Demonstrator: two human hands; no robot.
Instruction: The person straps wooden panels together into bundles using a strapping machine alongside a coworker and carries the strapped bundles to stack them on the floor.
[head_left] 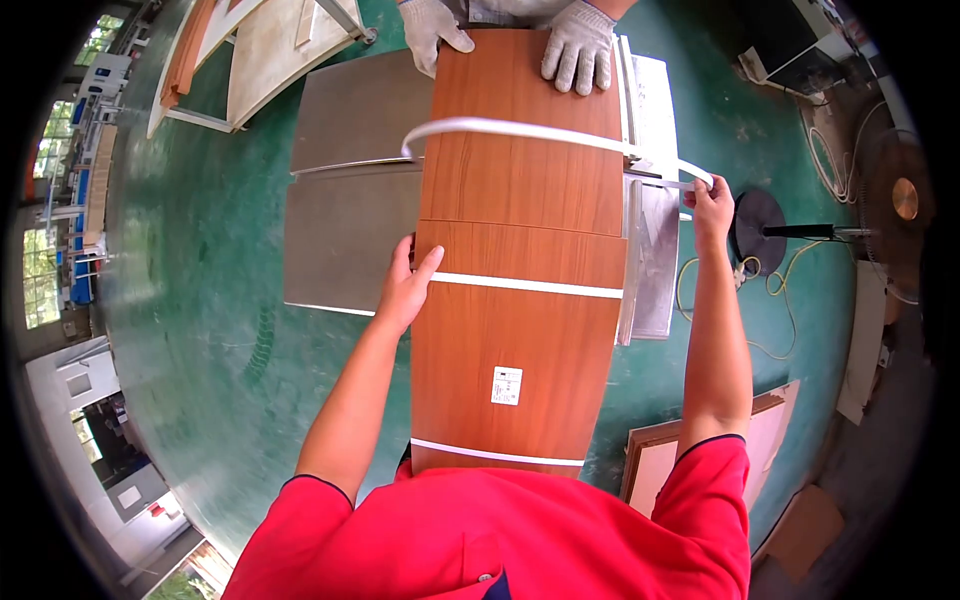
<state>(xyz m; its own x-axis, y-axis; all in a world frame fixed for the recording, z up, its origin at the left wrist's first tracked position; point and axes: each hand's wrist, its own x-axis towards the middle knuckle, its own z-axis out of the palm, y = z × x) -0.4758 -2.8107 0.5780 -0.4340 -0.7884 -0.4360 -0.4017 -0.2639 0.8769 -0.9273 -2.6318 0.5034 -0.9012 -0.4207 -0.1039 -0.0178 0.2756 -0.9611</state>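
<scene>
A long stack of reddish-brown wood panels (515,350) lies across a metal-topped table (350,215). Two white straps (530,286) run flat across its near part, with a white label (507,386) between them. A third white strap (520,128) arches loosely above the far part. My right hand (712,200) pinches the end of this strap, off the right side of the panels. My left hand (408,285) rests at the panels' left edge, fingers apart, thumb on the top face. At the far end, a co-worker's gloved hands (583,50) lie on the panels.
A pedestal fan (905,200) with a round black base (758,232) stands on the right, a yellow cord (790,318) near it. More boards (655,462) lean at lower right. A wooden-topped cart (285,62) is at upper left. The floor is green.
</scene>
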